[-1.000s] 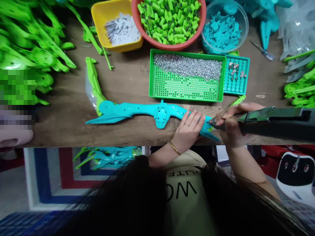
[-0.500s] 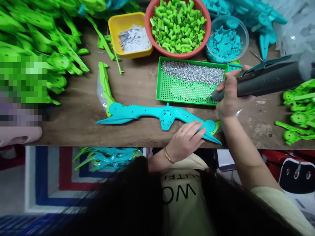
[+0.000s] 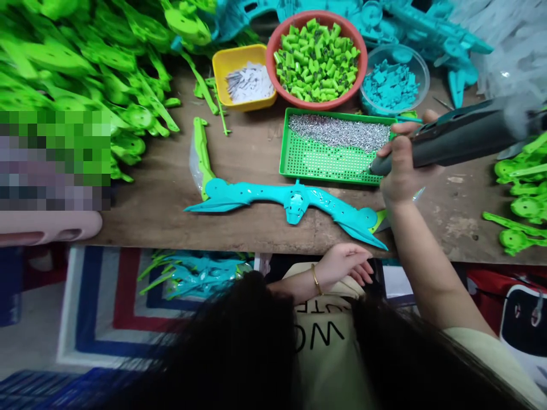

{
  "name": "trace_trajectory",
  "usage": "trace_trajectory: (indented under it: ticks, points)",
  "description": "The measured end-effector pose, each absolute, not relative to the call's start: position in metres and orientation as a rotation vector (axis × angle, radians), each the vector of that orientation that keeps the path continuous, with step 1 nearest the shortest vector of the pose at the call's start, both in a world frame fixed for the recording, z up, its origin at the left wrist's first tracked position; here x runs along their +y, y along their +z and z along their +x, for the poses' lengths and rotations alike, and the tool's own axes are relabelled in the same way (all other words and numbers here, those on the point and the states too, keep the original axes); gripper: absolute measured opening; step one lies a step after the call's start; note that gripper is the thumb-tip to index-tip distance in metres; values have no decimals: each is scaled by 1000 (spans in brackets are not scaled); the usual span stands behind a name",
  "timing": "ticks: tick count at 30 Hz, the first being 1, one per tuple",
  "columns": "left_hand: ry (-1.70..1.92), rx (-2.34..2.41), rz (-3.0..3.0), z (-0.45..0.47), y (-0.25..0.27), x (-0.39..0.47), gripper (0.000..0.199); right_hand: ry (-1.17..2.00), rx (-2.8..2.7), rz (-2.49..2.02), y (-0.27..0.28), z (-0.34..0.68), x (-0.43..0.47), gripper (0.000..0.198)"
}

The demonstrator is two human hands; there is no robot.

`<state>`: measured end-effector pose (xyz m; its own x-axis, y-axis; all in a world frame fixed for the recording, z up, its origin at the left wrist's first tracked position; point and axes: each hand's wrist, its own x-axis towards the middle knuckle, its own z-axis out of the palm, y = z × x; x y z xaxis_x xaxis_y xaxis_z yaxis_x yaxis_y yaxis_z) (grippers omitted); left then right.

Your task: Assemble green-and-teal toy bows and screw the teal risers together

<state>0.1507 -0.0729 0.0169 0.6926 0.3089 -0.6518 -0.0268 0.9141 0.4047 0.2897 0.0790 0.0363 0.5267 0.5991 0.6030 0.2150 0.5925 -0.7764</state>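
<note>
A turquoise toy bow (image 3: 269, 195) with lime green end pieces lies flat along the front of the wooden table. Just off the table's front edge is my left hand (image 3: 344, 263), below the bow's right half. It holds nothing, and its fingers are loosely stretched and apart. My right hand (image 3: 400, 177) grips a dark grey electric screwdriver (image 3: 465, 136), whose tip points left over the right end of a green perforated tray (image 3: 282, 149). Small silver screws (image 3: 337, 131) fill the tray's back half.
Behind the tray stand a yellow bowl (image 3: 220, 85) of white strips, a red bowl (image 3: 273, 68) of green cylinders and a clear tub (image 3: 423, 85) of turquoise pieces. Green parts (image 3: 85, 62) are heaped at left, more (image 3: 525, 205) at right. Finished-looking bows (image 3: 200, 273) lie below the table.
My left hand has come off the bow and drawn back towards my body, past the table edge. The right hand keeps the screwdriver over the tray. The view has shifted slightly.
</note>
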Motion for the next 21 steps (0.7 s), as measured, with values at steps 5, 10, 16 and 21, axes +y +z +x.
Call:
trace_trajectory:
  ticks: [5,10,16,21]
  points:
    - [196,772,265,173,21,-73,27,307,-991,-844,71,300,39,27]
    - [248,813,182,189,20,-76,33,404,-1024,-1036,81,302,-29,32]
    - [316,828,172,194,19,-79,41,433,-1084,-1030,66,303,-53,37]
    - [355,825,164,198,16,-82,56,517,-1095,-1004,49,301,-48,42]
